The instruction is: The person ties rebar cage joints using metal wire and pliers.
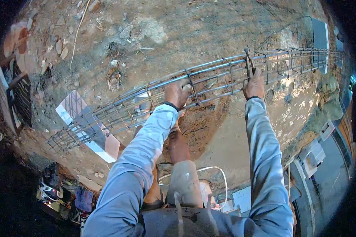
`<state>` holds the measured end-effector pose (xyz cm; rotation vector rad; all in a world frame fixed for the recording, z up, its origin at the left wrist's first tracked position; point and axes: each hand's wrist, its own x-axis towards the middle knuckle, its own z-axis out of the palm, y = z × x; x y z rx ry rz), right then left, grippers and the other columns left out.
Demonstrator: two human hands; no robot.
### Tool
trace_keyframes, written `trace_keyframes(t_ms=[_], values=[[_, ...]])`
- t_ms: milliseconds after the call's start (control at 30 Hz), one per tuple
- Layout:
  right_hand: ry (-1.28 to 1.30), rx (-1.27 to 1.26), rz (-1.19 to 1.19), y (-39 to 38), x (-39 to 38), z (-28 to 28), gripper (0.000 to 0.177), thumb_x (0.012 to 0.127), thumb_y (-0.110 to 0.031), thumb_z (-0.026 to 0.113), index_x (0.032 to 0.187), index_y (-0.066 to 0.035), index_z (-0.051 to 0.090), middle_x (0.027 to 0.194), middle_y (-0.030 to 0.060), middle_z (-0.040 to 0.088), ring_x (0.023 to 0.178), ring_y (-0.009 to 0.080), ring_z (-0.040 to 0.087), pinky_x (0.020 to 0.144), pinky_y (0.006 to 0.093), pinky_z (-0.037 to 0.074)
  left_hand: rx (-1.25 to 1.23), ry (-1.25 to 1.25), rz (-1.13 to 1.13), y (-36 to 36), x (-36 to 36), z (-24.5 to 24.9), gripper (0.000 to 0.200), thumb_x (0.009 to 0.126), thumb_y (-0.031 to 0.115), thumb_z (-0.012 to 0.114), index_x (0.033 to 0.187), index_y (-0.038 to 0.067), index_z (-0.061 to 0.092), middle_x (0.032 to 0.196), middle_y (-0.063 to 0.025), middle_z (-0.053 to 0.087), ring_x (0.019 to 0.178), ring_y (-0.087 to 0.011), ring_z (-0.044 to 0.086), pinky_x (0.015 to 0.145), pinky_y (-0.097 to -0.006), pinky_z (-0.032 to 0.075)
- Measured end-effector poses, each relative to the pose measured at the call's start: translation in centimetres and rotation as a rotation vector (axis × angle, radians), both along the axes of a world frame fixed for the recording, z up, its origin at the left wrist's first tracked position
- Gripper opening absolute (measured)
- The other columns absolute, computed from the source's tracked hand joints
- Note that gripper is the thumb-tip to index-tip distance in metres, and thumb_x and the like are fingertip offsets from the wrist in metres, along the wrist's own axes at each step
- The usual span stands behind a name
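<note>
Stretching slantwise over stony ground [209,23], a long cage of metal bars [213,64] crossed in front of the person, its lower-left end above a pale panel [72,103], its far-right end passing over another panel [319,35]; I could not tell whether it touched either. The person's left hand [178,93] was closed at the cage's near side, beside a cross tie. The right hand [254,84], farther along to the right, gripped a dark tool [248,60] that stood across the bars, its upper end just past the cage's far edge. Between the hands ran a short stretch of bars. Beyond that far edge, open earth spread wide, with scattered stones toward the left. On the near side, the person's legs [179,148] narrowed the room below the left hand, while smoother ground opened between the forearms, down to a curved pale hose [225,179].
</note>
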<state>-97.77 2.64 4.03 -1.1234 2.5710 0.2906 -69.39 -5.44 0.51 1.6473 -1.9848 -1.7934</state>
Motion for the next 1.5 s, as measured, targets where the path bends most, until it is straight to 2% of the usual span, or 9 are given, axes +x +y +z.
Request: trace_keyframes(t_ms=[100, 233, 300, 367, 467, 667, 933, 1133, 1500], values=[[-0.030, 0.024, 0.025, -0.6, 0.2, 0.9, 0.046, 0.076, -0.012, 0.059, 0.115, -0.002, 0.038, 0.097, 0.0278, 0.055, 0.086, 0.0431, 0.058, 0.071, 0.0514, 0.046, -0.068, 0.162, 0.032, 1.3, 0.5, -0.5, 0.027, 0.078, 0.022, 0.059, 0.095, 0.003, 0.065, 0.095, -0.0182, 0.064, 0.090, -0.0329, 0.060, 0.080, -0.0398, 0.046], [-0.199, 0.073, -0.080, -1.7, 2.2, 4.6, 0.051, 0.078, -0.022, 0.058, 0.114, 0.006, 0.037, 0.087, 0.0266, 0.060, 0.077, 0.0430, 0.059, 0.066, 0.0499, 0.046, -0.079, 0.038, -0.091, 4.1, 0.7, 0.8, 0.040, 0.071, 0.023, 0.068, 0.105, 0.004, 0.058, 0.099, -0.0189, 0.060, 0.092, -0.0356, 0.057, 0.079, -0.0436, 0.045], [-0.286, 0.066, 0.114, 2.1, 2.7, 5.4, 0.036, 0.079, -0.024, 0.058, 0.101, 0.004, 0.049, 0.072, 0.0225, 0.061, 0.063, 0.0396, 0.059, 0.054, 0.0452, 0.046, -0.139, 0.015, -0.073, 4.7, 0.5, 0.6, 0.042, 0.070, 0.023, 0.069, 0.106, 0.004, 0.058, 0.099, -0.0190, 0.060, 0.093, -0.0360, 0.057, 0.080, -0.0441, 0.045], [-0.695, 0.282, -0.260, -0.5, 5.4, 10.2, 0.020, 0.076, -0.021, 0.060, 0.077, -0.001, 0.061, 0.062, 0.0204, 0.058, 0.049, 0.0327, 0.056, 0.048, 0.0409, 0.044, -0.086, -0.025, -0.082, 4.1, 0.3, 1.0, 0.041, 0.071, 0.023, 0.068, 0.106, 0.004, 0.057, 0.100, -0.0199, 0.060, 0.096, -0.0366, 0.056, 0.082, -0.0437, 0.045], [-0.839, 0.343, -0.222, 3.5, 6.4, 10.1, 0.021, 0.074, -0.021, 0.062, 0.079, -0.001, 0.060, 0.064, 0.0207, 0.059, 0.055, 0.0347, 0.058, 0.053, 0.0438, 0.045, -0.037, 0.033, -0.056, 3.1, 0.7, 0.3, 0.043, 0.072, 0.023, 0.066, 0.109, 0.003, 0.056, 0.103, -0.0206, 0.060, 0.098, -0.0359, 0.056, 0.085, -0.0412, 0.044], [-0.552, 0.428, 0.181, 1.2, 9.1, 12.7, 0.023, 0.076, -0.019, 0.060, 0.093, -0.005, 0.058, 0.077, 0.0222, 0.061, 0.073, 0.0397, 0.060, 0.064, 0.0491, 0.047, 0.075, 0.031, -0.041, 1.8, 0.5, 0.9, 0.041, 0.078, 0.025, 0.062, 0.111, 0.002, 0.057, 0.106, -0.0210, 0.060, 0.100, -0.0351, 0.057, 0.085, -0.0403, 0.045], [-0.470, 0.502, 0.294, -1.0, 10.9, 12.2, 0.069, 0.069, -0.003, 0.050, 0.136, -0.016, 0.036, 0.086, 0.0268, 0.057, 0.077, 0.0439, 0.057, 0.068, 0.0494, 0.048, 0.028, 0.141, 0.013, -0.2, 0.6, -0.2, 0.027, 0.079, 0.025, 0.057, 0.097, 0.006, 0.062, 0.089, -0.0194, 0.063, 0.087, -0.0348, 0.060, 0.076, -0.0420, 0.045], [-0.428, 0.563, 0.284, -2.2, 11.1, 11.8, 0.080, 0.069, -0.007, 0.061, 0.140, -0.024, 0.028, 0.120, 0.0297, 0.040, 0.110, 0.0476, 0.041, 0.087, 0.0497, 0.042, -0.013, 0.007, 0.056, 0.1, 0.2, 0.0, 0.029, 0.078, 0.023, 0.058, 0.099, 0.005, 0.063, 0.092, -0.0210, 0.064, 0.089, -0.0366, 0.060, 0.078, -0.0422, 0.046], [-0.121, 0.600, 0.636, -4.2, 12.0, 11.3, 0.060, 0.080, -0.016, 0.051, 0.137, -0.022, 0.035, 0.117, 0.0243, 0.044, 0.108, 0.0420, 0.044, 0.083, 0.0526, 0.041, 0.059, -0.012, 0.048, 0.0, 0.1, -0.5, 0.026, 0.077, 0.023, 0.058, 0.100, 0.012, 0.065, 0.094, -0.0172, 0.064, 0.090, -0.0346, 0.060, 0.081, -0.0440, 0.046]])
